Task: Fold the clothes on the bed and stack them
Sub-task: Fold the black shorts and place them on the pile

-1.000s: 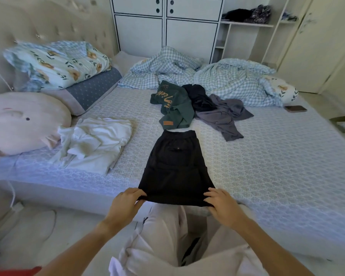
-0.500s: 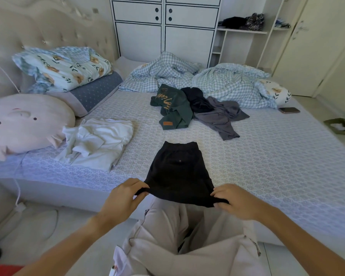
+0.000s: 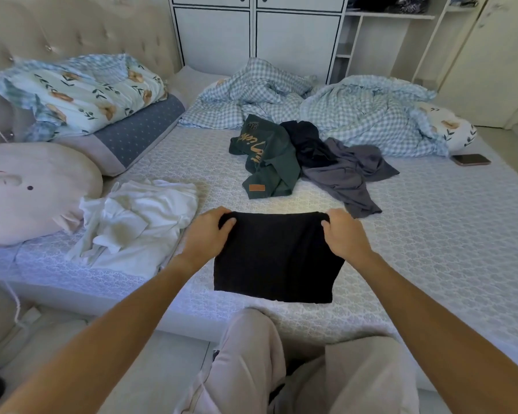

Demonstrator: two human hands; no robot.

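Both hands are now gripping the far edge of the black shorts (image 3: 277,258), having carried the near hem away from the bed's edge and over, so the garment is lying doubled into a shorter rectangle on the bed (image 3: 431,249). Left hand (image 3: 208,236) is pinching the far left corner with fingers curled over the cloth, and right hand (image 3: 343,236) is pinching the far right corner the same way; the two are staying apart, one at each end of that edge. Beyond the shorts, a green garment (image 3: 269,162), a dark navy one (image 3: 307,143) and a grey one (image 3: 346,174) are lying in a loose heap, overlapping one another. White clothing (image 3: 138,222) is sitting crumpled to the left, just beside a pink pig cushion (image 3: 30,189). A phone (image 3: 470,159) is resting near the checked duvet (image 3: 368,115)
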